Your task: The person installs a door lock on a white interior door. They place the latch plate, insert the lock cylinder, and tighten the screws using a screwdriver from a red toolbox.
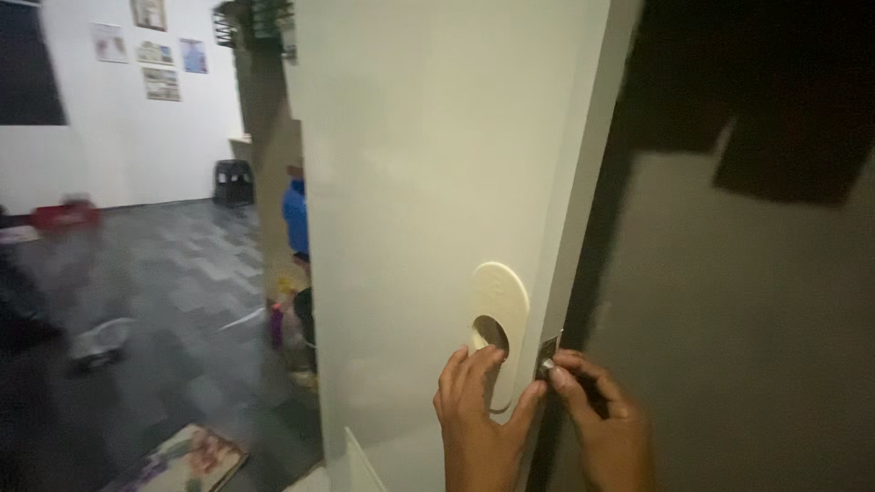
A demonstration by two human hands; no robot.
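Note:
A white door (428, 182) stands ajar, its edge facing me. On its face sits a cream oval lock plate (501, 296) with a round hole (490, 333). My left hand (478, 419) rests on the plate's lower part, fingertips at the hole's rim and thumb near the door edge. My right hand (606, 428) pinches a small metal latch piece (547, 357) on the door's edge with thumb and forefinger.
To the right is a dim grey wall (747, 319). Behind the door on the left, a person in a blue top (295, 219) is partly hidden. A dark tiled floor (164, 273) holds scattered items, a black stool (233, 180) and a printed sheet (187, 458).

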